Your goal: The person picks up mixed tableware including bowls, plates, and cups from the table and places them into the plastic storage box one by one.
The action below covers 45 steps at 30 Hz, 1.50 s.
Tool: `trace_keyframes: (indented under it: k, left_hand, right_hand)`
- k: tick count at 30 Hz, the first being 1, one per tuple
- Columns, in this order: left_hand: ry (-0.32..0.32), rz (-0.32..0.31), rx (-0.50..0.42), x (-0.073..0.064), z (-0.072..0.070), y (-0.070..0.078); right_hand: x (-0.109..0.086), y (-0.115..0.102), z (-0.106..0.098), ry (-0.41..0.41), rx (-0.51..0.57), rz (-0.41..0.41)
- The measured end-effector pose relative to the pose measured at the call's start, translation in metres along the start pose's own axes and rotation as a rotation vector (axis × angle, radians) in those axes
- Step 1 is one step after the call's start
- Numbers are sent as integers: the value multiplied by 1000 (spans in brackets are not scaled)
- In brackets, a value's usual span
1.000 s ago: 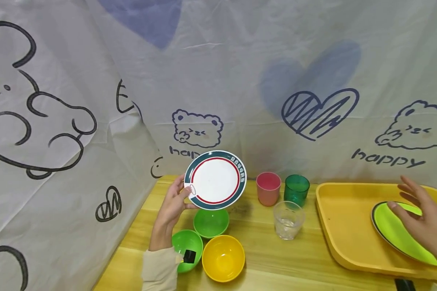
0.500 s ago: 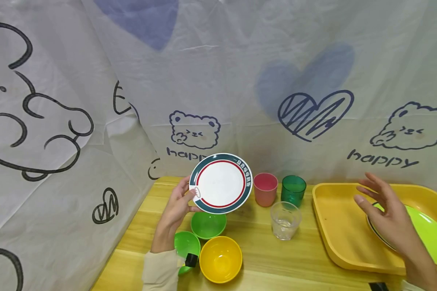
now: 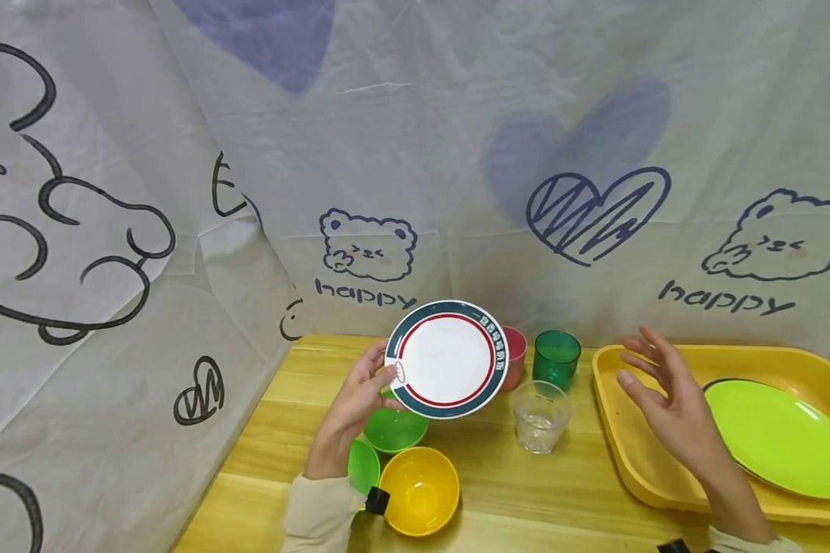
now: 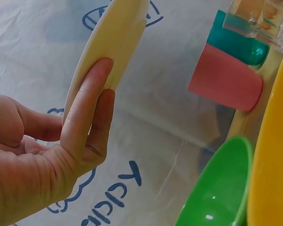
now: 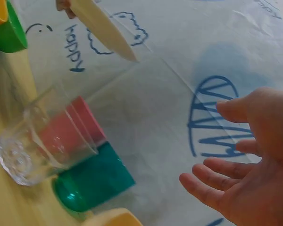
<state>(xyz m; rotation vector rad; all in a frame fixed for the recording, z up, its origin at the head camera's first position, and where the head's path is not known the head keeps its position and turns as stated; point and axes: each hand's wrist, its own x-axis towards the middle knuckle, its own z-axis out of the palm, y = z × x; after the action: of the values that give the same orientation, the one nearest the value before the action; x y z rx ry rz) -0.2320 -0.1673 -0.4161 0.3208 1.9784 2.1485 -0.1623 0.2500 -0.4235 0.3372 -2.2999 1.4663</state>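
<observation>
My left hand pinches the left edge of a white plate with a dark green rim and a red ring. The plate is tilted, its face toward the head camera, above the bowls and partly in front of a pink cup. In the left wrist view, the fingers press the plate's pale underside. My right hand hovers with spread fingers over the left part of a yellow tray, holding nothing. A lime-green plate lies in that tray on another dark-rimmed plate, mostly hidden.
Below my left hand stand two green bowls, one partly hidden by the wrist, and a yellow bowl. A dark green cup and a clear cup stand between bowls and tray. Printed cloth hangs behind the wooden table.
My left hand has carried the white plate to the right and slightly down, now overlapping the pink cup. My right hand has moved left, away from above the lime-green plate.
</observation>
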Motion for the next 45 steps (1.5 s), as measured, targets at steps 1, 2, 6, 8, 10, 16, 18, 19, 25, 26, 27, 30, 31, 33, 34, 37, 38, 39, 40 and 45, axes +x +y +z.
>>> trace_keyframes:
  k: [1, 2, 6, 8, 10, 16, 18, 19, 25, 26, 27, 30, 31, 33, 34, 37, 38, 39, 40, 45]
  left_hand:
    - [-11, -1, -1, 0, 1, -1]
    - [-20, -4, 0, 0, 2, -1]
    - [-48, -10, -1, 0, 5, -3]
    - [-61, -12, -4, 1, 6, -4]
    - [-73, -10, -9, 2, 7, -5]
    - [-120, -18, -10, 2, 11, -8]
    - [-140, -22, -8, 2, 13, -10]
    - [-150, -21, -6, 3, 15, -11]
    - [-220, -11, 5, 4, 26, -16]
    - [-228, -14, 3, 5, 28, -16]
    - [-233, -20, 4, 5, 30, -17]
    - [-238, -38, 2, 4, 35, -17]
    - [-236, -40, 3, 4, 37, -18]
    - [-230, -50, 5, 3, 41, -18]
    - [-229, -54, 6, 3, 43, -19]
    - [-228, -61, 16, 2, 49, -20]
    - [-230, -61, 18, 2, 51, -20]
    - [-233, -57, 23, 2, 53, -21]
    - [-239, -51, 27, 3, 55, -21]
    - [-237, -41, 58, 3, 60, -20]
  right_hand:
    - [-1, -1, 3, -7, 3, 8]
    - [-1, -1, 7, -14, 6, 15]
    - [-2, -5, 21, -49, 18, 52]
    - [-2, -8, 28, -62, 31, 64]
    - [-2, -10, 34, -75, 32, 70]
    - [-3, -13, 51, -112, 52, 65]
    - [-4, -14, 55, -128, 67, 74]
    - [-4, -14, 57, -136, 77, 81]
    - [-6, -12, 66, -176, 121, 96]
    - [-6, -12, 68, -178, 109, 99]
    - [-7, -11, 69, -180, 99, 98]
    - [-8, -11, 72, -185, 55, 108]
    - [-8, -11, 73, -188, 43, 123]
    - [-9, -11, 75, -197, 34, 138]
    - [-9, -11, 75, -200, 35, 148]
    - [-10, -12, 75, -203, 50, 179]
    - [-10, -13, 75, -202, 56, 186]
    - [-10, -12, 75, -200, 66, 191]
    - [-10, -12, 74, -196, 68, 196]
    - [-9, -10, 71, -186, 66, 223]
